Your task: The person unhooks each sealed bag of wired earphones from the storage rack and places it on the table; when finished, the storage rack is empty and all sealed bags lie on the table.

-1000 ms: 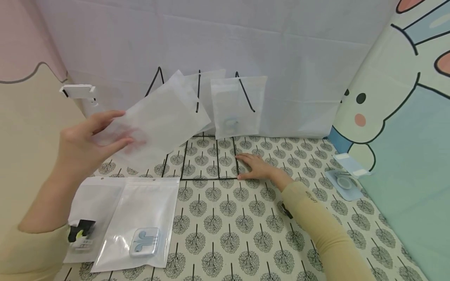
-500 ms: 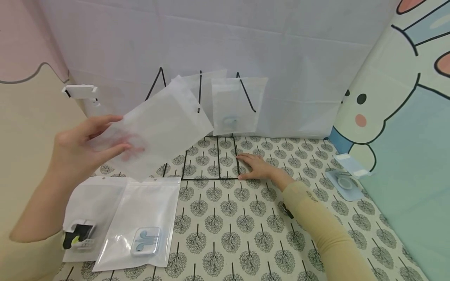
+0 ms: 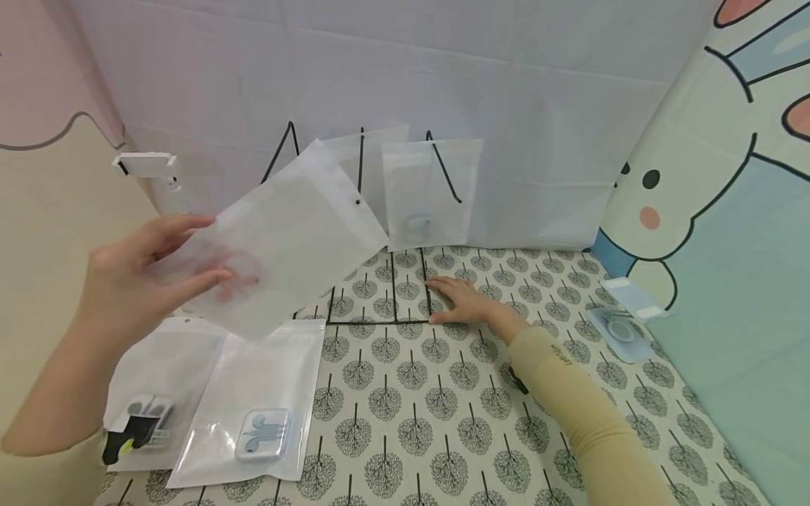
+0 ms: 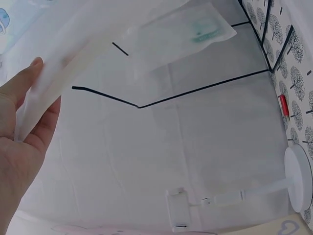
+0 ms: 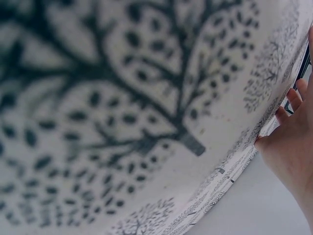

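Note:
My left hand [image 3: 145, 274] pinches the lower end of a frosted plastic zip bag [image 3: 297, 239], with the thumb in front. A blurred pinkish-red item shows through near the fingers. The bag is tilted up to the right, its top edge right at the tip of the middle hook [image 3: 361, 169] of a black wire rack. In the left wrist view the bag [image 4: 93, 34] is seen nearly edge-on. My right hand [image 3: 465, 302] rests with loosely spread fingers over the right side of the rack's wire base [image 3: 361, 322]. A frosted bag [image 3: 433, 190] hangs on the right hook.
Two more zip bags lie on the tree-print tablecloth at front left: one with earphones in a clear case [image 3: 262, 436], another [image 3: 183, 358] beside it. White phone holders stand left [image 3: 145, 165] and right [image 3: 633, 299]. A red object [image 4: 283, 105] lies by the back curtain.
My left hand has moved slightly left and down with the bag. The bag's top edge has dropped and shifted to the hook tip. My right hand has stayed in place.

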`<state>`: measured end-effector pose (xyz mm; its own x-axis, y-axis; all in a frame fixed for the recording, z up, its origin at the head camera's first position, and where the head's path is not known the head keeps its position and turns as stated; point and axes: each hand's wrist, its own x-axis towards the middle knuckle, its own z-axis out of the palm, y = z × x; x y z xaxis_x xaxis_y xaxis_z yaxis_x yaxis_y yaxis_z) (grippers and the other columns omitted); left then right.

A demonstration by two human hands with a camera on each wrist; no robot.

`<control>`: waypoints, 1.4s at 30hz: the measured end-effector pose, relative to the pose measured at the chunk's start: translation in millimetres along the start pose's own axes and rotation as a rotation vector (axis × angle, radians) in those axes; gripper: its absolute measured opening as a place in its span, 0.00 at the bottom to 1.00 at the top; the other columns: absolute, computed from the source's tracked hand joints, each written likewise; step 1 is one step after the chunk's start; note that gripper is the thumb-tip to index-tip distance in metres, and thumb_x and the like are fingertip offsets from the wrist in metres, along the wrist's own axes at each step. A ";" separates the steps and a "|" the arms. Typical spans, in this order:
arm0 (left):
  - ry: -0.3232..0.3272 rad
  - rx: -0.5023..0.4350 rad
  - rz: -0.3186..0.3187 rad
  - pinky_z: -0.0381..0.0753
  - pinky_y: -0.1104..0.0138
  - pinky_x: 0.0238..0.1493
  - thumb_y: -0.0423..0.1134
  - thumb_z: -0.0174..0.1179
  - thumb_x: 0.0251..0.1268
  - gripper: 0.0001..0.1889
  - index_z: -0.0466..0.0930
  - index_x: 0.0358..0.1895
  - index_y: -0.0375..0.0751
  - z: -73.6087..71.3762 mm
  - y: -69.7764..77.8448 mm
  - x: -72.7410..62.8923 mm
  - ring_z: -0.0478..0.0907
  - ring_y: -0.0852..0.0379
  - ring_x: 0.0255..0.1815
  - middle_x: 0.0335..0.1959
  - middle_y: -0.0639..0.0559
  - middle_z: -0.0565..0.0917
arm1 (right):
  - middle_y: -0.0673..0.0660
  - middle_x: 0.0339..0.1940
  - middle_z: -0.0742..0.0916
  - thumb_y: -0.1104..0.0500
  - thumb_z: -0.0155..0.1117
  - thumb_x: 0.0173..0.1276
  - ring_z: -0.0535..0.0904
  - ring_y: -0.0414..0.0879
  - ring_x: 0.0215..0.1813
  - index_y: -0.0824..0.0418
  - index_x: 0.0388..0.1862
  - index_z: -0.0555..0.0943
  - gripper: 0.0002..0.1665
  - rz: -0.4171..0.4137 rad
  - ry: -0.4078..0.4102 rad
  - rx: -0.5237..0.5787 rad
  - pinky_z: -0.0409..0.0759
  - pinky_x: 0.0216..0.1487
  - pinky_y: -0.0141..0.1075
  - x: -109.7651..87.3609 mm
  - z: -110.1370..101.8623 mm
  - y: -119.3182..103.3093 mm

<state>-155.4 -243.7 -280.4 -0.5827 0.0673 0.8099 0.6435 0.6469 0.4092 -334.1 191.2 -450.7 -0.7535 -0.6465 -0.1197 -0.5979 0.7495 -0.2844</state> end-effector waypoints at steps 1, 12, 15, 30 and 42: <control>0.002 -0.002 -0.009 0.71 0.86 0.44 0.33 0.80 0.29 0.31 0.84 0.47 0.37 -0.2 0.7 -1.0 0.76 0.77 0.38 0.39 0.78 0.81 | 0.59 0.76 0.57 0.34 0.60 0.60 0.50 0.58 0.76 0.55 0.75 0.53 0.53 -0.006 0.004 0.002 0.42 0.73 0.60 0.2 0.3 0.3; -0.006 -0.086 0.128 0.66 0.85 0.31 0.57 0.68 0.47 0.28 0.87 0.39 0.33 3.1 10.2 -7.6 0.74 0.76 0.30 0.35 0.66 0.86 | 0.59 0.76 0.57 0.34 0.60 0.60 0.50 0.58 0.76 0.56 0.75 0.53 0.53 -0.019 0.004 0.001 0.43 0.73 0.60 0.0 -1.1 -0.5; -0.041 -0.123 0.144 0.71 0.85 0.37 0.48 0.71 0.48 0.20 0.87 0.39 0.33 5.8 9.3 -12.3 0.79 0.75 0.39 0.36 0.56 0.88 | 0.59 0.76 0.58 0.35 0.61 0.60 0.50 0.59 0.76 0.56 0.75 0.53 0.52 -0.017 0.007 0.014 0.43 0.73 0.59 -1.0 -2.8 -1.4; -0.257 0.011 -0.461 0.66 0.87 0.40 0.42 0.72 0.49 0.21 0.84 0.50 0.54 21.0 -12.8 -60.3 0.70 0.84 0.47 0.46 0.72 0.83 | 0.58 0.76 0.57 0.35 0.61 0.60 0.50 0.58 0.76 0.55 0.76 0.53 0.52 -0.002 0.002 0.002 0.42 0.73 0.59 -0.1 -0.5 -1.5; -0.458 -0.099 -0.834 0.66 0.45 0.63 0.59 0.62 0.57 0.28 0.78 0.58 0.49 27.6 -20.0 -86.4 0.61 0.38 0.69 0.65 0.42 0.72 | 0.58 0.77 0.56 0.34 0.60 0.60 0.49 0.58 0.76 0.55 0.76 0.52 0.53 0.009 -0.014 0.011 0.42 0.74 0.59 -1.8 -1.7 -3.1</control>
<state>-131.6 -241.5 -370.1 -0.9966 -0.0816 0.0066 -0.0400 0.5550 0.8309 -331.4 190.3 -448.0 -0.7547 -0.6418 -0.1358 -0.5880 0.7536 -0.2938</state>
